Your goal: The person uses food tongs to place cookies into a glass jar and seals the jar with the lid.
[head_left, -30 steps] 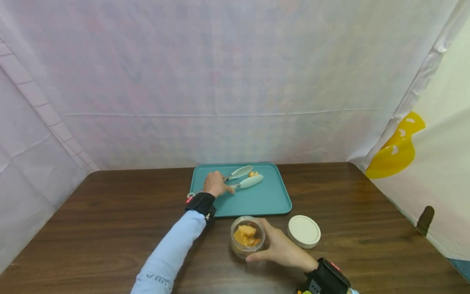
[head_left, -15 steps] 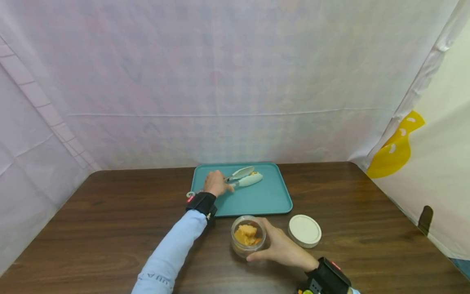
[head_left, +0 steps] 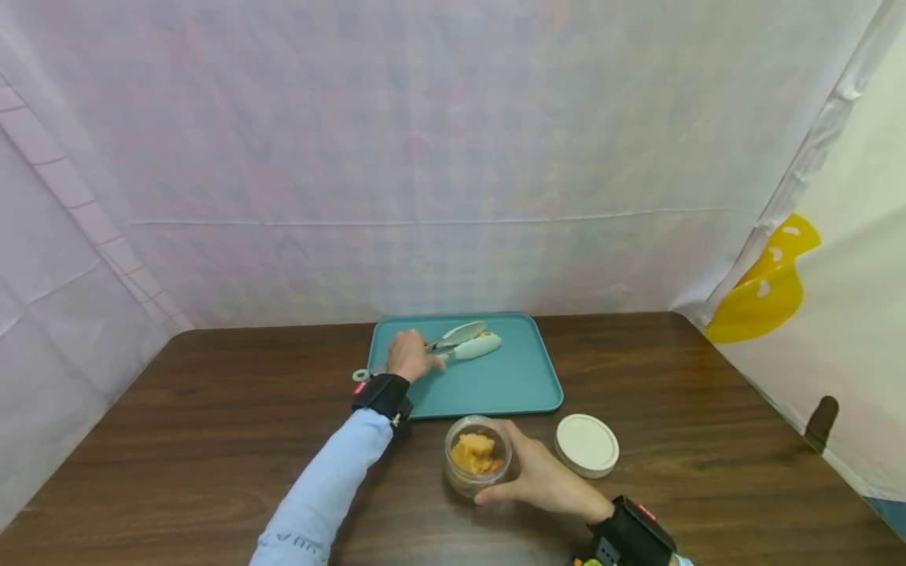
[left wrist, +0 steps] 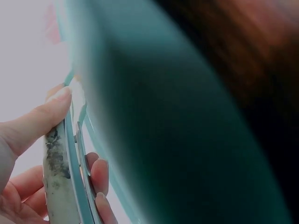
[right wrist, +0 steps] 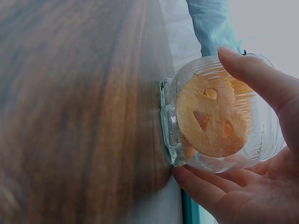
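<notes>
My left hand point(head_left: 410, 356) grips tongs point(head_left: 476, 347) with pale green tips, low over the teal tray point(head_left: 495, 391). A yellowish piece of snack point(head_left: 483, 335) shows between the tips, mostly covered. In the left wrist view, thumb and fingers squeeze the tongs' handle point(left wrist: 60, 172) from both sides. My right hand point(head_left: 543, 478) is wrapped round an uncapped glass jar point(head_left: 458, 481) standing on the table. Inside are several orange crackers point(head_left: 476, 453). Through the glass in the right wrist view, one round cracker point(right wrist: 212, 116) has face-like cutouts.
A white round lid point(head_left: 587, 445) lies on the brown wooden table point(head_left: 212, 440), right of the jar. Pale cloth point(head_left: 425, 157) hangs behind the table's back edge. A yellow shape point(head_left: 760, 291) is on the right-hand cloth.
The tongs' tips have drawn closer together over the snack piece, which is now mostly hidden. My left hand and the tongs have shifted slightly left. The right hand and jar stay put.
</notes>
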Demonstrator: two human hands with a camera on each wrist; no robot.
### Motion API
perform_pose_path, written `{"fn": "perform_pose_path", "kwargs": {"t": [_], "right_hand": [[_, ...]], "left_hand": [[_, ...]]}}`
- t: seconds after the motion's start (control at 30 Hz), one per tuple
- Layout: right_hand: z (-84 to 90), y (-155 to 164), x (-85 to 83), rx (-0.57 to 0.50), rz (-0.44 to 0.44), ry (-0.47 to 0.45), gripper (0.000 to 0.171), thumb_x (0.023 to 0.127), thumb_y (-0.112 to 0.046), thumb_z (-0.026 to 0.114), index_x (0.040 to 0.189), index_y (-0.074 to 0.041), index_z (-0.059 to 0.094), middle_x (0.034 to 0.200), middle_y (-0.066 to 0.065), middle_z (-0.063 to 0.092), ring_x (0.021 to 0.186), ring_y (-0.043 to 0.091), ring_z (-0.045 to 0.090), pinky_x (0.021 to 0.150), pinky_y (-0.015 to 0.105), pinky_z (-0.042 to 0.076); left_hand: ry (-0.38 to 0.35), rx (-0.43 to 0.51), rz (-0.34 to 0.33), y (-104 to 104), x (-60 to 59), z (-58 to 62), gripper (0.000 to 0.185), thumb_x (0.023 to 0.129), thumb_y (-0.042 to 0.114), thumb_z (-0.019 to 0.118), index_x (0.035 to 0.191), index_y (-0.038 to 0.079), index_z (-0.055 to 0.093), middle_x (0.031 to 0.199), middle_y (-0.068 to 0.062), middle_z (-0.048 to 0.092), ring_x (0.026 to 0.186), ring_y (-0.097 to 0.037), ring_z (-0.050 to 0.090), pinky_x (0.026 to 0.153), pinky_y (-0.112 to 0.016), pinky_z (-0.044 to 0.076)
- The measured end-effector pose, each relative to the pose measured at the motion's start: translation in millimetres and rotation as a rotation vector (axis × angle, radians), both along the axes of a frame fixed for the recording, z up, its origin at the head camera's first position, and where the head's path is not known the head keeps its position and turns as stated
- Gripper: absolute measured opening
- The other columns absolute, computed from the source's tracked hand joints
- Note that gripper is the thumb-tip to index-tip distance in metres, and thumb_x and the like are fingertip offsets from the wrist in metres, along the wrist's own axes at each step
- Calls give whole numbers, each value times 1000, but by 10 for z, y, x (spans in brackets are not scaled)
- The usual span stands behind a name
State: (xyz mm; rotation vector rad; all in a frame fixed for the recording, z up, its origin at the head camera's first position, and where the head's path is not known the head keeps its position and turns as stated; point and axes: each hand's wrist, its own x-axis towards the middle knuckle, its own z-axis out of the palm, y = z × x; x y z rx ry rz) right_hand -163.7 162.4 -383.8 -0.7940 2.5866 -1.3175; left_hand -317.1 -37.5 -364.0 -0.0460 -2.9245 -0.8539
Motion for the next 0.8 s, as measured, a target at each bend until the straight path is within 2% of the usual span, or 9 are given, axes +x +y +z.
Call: {"fn": "perform_pose_path", "kwargs": {"t": [0.23, 0.5, 0.7, 0.8], "right_hand": [[19, 9, 13, -14, 11, -27, 76, 69, -40, 74, 130, -19, 34, 123, 1, 50, 109, 21, 49, 87, 39, 41], [28, 9, 13, -13, 7, -24, 76, 68, -40, 74, 130, -19, 35, 122, 0, 51, 109, 20, 50, 88, 38, 41], [36, 8, 20, -25, 9, -36, 75, 69, -39, 74, 131, -22, 35, 123, -1, 50, 110, 20, 49, 89, 38, 40], [40, 9, 22, -27, 9, -43, 76, 69, -38, 74, 131, -22, 34, 123, 0, 50, 110, 20, 49, 89, 39, 40]], "left_hand": [[32, 37, -53, -158, 49, 9, 45, 61, 21, 82, 96, -3, 68, 85, -17, 67, 67, -25, 60, 55, -30, 48], [61, 43, -123, -390, 131, 42, 47, 62, 23, 81, 100, -2, 67, 90, -18, 66, 77, -29, 61, 65, -35, 49], [66, 11, -168, -523, 174, 60, 48, 63, 26, 80, 102, 1, 67, 88, -16, 67, 67, -22, 57, 58, -27, 44], [69, 12, -186, -571, 220, 85, 49, 62, 26, 80, 102, 1, 67, 89, -16, 67, 68, -21, 57, 58, -26, 44]]}}
